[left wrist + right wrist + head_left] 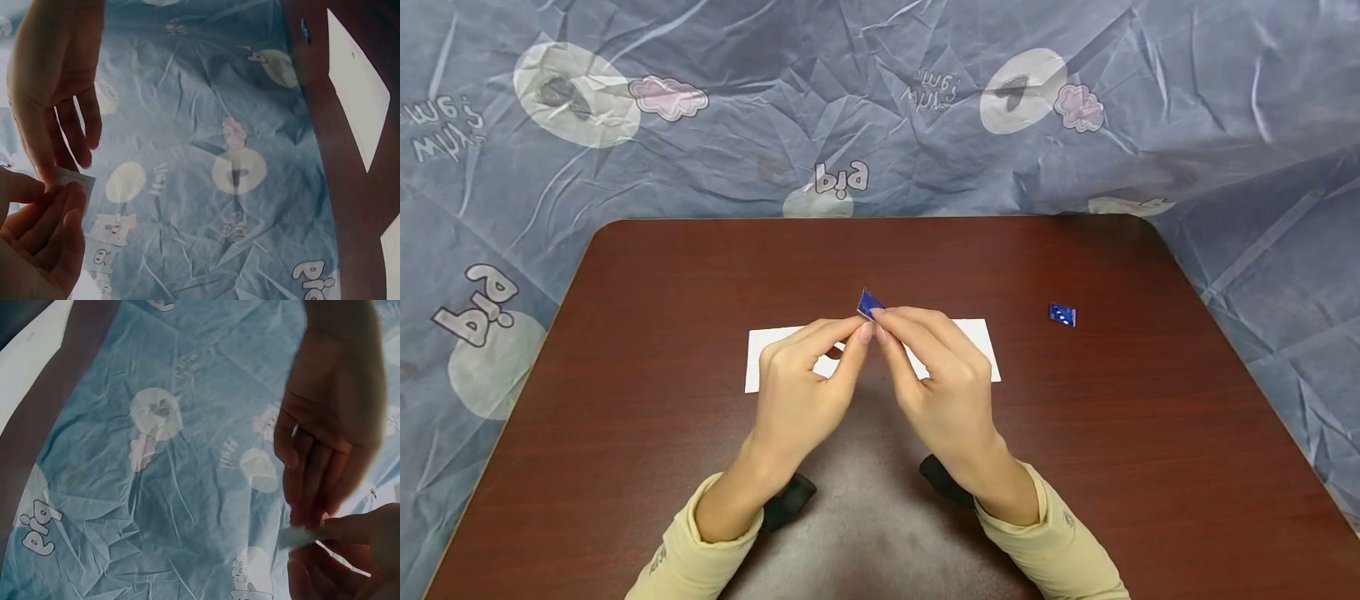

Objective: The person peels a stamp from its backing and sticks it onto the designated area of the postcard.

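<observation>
A small blue packet (869, 302) is held up over the middle of the table, between both hands. My left hand (801, 383) pinches its lower edge with thumb and forefinger. Thumb and forefinger of my right hand (951, 383) pinch it close beside, with the fingertips of both hands nearly meeting. From the left wrist the packet (84, 182) looks pale and backlit, partly covered by fingers. In the right wrist view a pale end of the packet (297, 537) sticks out between the fingers. Whether it is torn cannot be made out.
Another blue packet (1062, 314) lies on the brown table (1150, 433) at the right. Beneath the hands are a white card (763, 367) on the left and a second white card (977, 350) on the right, both partly hidden. A patterned blue cloth (880, 108) hangs behind.
</observation>
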Tool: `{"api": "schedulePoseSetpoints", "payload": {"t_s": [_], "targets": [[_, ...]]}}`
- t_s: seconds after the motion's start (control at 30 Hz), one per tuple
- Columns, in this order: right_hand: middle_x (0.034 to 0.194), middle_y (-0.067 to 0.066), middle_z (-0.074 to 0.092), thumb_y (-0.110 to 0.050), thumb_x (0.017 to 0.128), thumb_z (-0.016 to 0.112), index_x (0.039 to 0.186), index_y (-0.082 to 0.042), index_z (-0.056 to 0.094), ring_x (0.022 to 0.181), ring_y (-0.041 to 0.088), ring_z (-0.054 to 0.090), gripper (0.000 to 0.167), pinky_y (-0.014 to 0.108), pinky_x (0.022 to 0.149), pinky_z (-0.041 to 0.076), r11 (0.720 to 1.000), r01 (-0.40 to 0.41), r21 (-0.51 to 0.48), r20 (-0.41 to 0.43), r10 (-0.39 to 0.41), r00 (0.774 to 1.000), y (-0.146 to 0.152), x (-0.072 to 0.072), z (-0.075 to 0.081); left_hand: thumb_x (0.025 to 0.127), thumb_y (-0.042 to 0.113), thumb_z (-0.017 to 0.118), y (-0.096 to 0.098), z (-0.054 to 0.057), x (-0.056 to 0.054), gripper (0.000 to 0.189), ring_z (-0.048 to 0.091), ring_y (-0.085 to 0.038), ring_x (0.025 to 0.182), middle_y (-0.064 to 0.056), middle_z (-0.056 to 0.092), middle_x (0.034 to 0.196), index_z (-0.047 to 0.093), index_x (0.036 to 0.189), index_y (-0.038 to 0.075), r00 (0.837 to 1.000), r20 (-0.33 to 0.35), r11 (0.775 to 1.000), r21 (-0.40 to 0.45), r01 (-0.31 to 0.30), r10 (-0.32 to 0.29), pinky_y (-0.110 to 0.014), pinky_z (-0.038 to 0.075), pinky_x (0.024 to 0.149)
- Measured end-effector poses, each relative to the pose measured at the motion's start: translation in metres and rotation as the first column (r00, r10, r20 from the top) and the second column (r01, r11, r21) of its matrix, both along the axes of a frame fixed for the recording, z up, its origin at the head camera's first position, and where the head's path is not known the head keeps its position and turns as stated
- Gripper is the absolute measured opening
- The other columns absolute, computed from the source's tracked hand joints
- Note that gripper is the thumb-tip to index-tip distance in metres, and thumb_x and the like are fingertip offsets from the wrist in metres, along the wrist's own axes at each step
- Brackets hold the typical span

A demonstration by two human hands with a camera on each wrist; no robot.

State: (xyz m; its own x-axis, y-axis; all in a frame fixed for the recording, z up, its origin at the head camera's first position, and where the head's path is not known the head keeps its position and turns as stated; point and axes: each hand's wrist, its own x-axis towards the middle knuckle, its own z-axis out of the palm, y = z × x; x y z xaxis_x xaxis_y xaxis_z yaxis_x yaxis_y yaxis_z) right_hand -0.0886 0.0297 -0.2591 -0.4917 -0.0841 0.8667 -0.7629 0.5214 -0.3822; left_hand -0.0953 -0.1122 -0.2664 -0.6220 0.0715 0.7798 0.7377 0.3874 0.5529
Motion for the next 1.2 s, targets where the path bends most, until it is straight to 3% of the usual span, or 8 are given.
{"api": "schedulePoseSetpoints", "payload": {"t_s": [0.2, 0.33, 0.47, 0.67, 0.8, 0.9, 1.03, 1.2], "targets": [[0.1, 0.014, 0.067, 0.004, 0.082, 0.071, 0.095, 0.004, 0.073, 0.091, 0.031, 0.06, 0.013, 0.036, 0.081, 0.049, 0.998, 0.063, 0.004, -0.045, -0.063, 0.997, -0.007, 0.001, -0.001, 0.086, 0.002, 0.064, 0.0, 0.0, 0.001, 0.01, 0.065, -0.013, 0.071, -0.005, 0.07, 0.079, 0.072, 0.09, -0.002, 0.992, 0.105, 0.997, 0.047, 0.067, -0.072, -0.023, 0.053, 0.059], [0.106, 0.016, 0.067, 0.007, 0.08, 0.072, 0.098, 0.005, 0.072, 0.101, 0.034, 0.059, 0.018, 0.037, 0.092, 0.046, 0.999, 0.047, 0.02, -0.043, -0.046, 0.998, -0.007, 0.0, -0.002, 0.087, 0.003, 0.065, -0.001, 0.001, 0.002, 0.011, 0.065, -0.014, 0.076, -0.006, 0.07, 0.082, 0.071, 0.093, -0.003, 0.984, 0.158, 0.993, 0.088, 0.074, -0.087, -0.022, 0.053, 0.06], [0.105, 0.016, 0.068, 0.008, 0.079, 0.072, 0.099, 0.006, 0.072, 0.102, 0.033, 0.059, 0.021, 0.036, 0.092, 0.046, 1.0, 0.002, 0.019, -0.015, -0.001, 1.0, -0.006, -0.003, -0.003, 0.087, 0.004, 0.065, -0.001, 0.001, 0.002, 0.012, 0.065, -0.015, 0.077, -0.007, 0.07, 0.086, 0.071, 0.095, -0.003, 0.979, 0.191, 0.993, 0.102, 0.056, -0.074, -0.022, 0.054, 0.059], [0.104, 0.014, 0.067, 0.006, 0.078, 0.073, 0.1, 0.004, 0.073, 0.099, 0.027, 0.058, 0.022, 0.038, 0.082, 0.045, 0.992, -0.103, -0.066, 0.119, 0.11, 0.987, -0.001, -0.003, -0.001, 0.087, 0.004, 0.065, -0.002, 0.003, 0.002, 0.011, 0.065, -0.016, 0.077, -0.005, 0.07, 0.086, 0.071, 0.094, -0.002, 0.974, 0.214, 0.993, 0.106, 0.049, -0.071, -0.023, 0.054, 0.059], [0.104, 0.013, 0.067, 0.004, 0.08, 0.072, 0.101, 0.003, 0.073, 0.098, 0.024, 0.057, 0.021, 0.035, 0.079, 0.044, 0.986, -0.131, -0.102, 0.171, 0.147, 0.974, 0.0, -0.003, 0.0, 0.086, 0.003, 0.064, -0.003, 0.004, 0.003, 0.01, 0.066, -0.015, 0.078, -0.004, 0.07, 0.085, 0.071, 0.093, -0.001, 0.972, 0.221, 0.993, 0.105, 0.056, -0.078, -0.022, 0.054, 0.059], [0.105, 0.013, 0.067, -0.008, 0.087, 0.07, 0.1, 0.002, 0.073, 0.098, 0.025, 0.057, 0.017, 0.035, 0.08, 0.044, 0.986, -0.134, -0.1, 0.155, 0.148, 0.977, 0.0, -0.004, 0.0, 0.086, 0.002, 0.064, -0.003, 0.003, 0.003, 0.01, 0.065, -0.015, 0.077, -0.004, 0.07, 0.084, 0.071, 0.092, -0.001, 0.972, 0.221, 0.993, 0.107, 0.056, -0.078, -0.022, 0.054, 0.059], [0.108, 0.014, 0.067, -0.026, 0.094, 0.062, 0.1, 0.003, 0.072, 0.103, 0.027, 0.057, 0.031, 0.037, 0.088, 0.044, 0.989, -0.136, -0.066, 0.113, 0.143, 0.983, -0.001, -0.006, -0.001, 0.086, 0.0, 0.063, -0.003, 0.003, 0.002, 0.011, 0.065, -0.015, 0.075, -0.005, 0.07, 0.084, 0.071, 0.092, -0.002, 0.973, 0.22, 0.993, 0.104, 0.048, -0.07, -0.021, 0.053, 0.059], [0.107, 0.014, 0.068, -0.027, 0.097, 0.058, 0.103, 0.004, 0.07, 0.104, 0.026, 0.06, 0.033, 0.042, 0.096, 0.042, 0.986, -0.169, -0.001, 0.081, 0.169, 0.982, -0.002, -0.009, 0.0, 0.086, 0.0, 0.063, -0.005, 0.004, 0.002, 0.01, 0.066, -0.015, 0.077, -0.005, 0.07, 0.086, 0.071, 0.093, -0.001, 0.973, 0.222, 0.994, 0.099, 0.045, -0.066, -0.022, 0.054, 0.06]]}}
